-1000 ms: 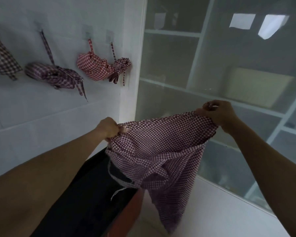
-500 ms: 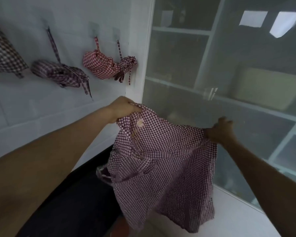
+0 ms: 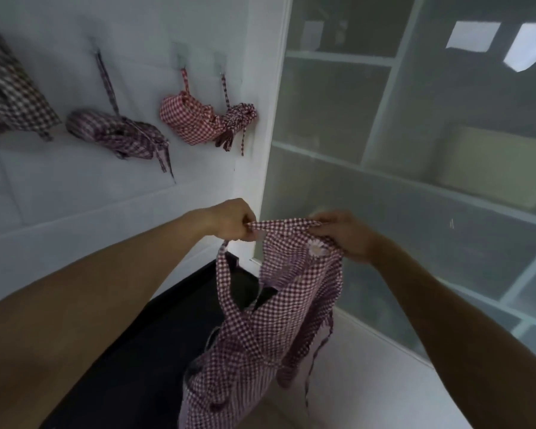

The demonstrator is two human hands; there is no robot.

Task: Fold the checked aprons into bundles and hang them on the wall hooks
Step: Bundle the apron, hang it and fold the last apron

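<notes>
A dark red checked apron (image 3: 260, 335) hangs in front of me, held by its top edge. My left hand (image 3: 229, 219) pinches the left end of that edge where the neck strap loops down. My right hand (image 3: 342, 235) grips the right end, close beside the left hand, near a small white flower patch. On the white wall to the left, a red checked bundle (image 3: 192, 119) and a smaller knotted bundle (image 3: 240, 114) hang from two hooks. A dark checked bundle (image 3: 115, 131) hangs further left, and another apron (image 3: 10, 97) at the frame's left edge.
A frosted glass partition with white frames (image 3: 393, 150) fills the right side, meeting the wall at a white corner post (image 3: 266, 119). A black surface (image 3: 143, 351) lies below the apron, next to pale floor at the lower right.
My hands have come close together, gathering the apron's top edge. The cloth that was spread wide between them now hangs down narrow and folded lengthwise.
</notes>
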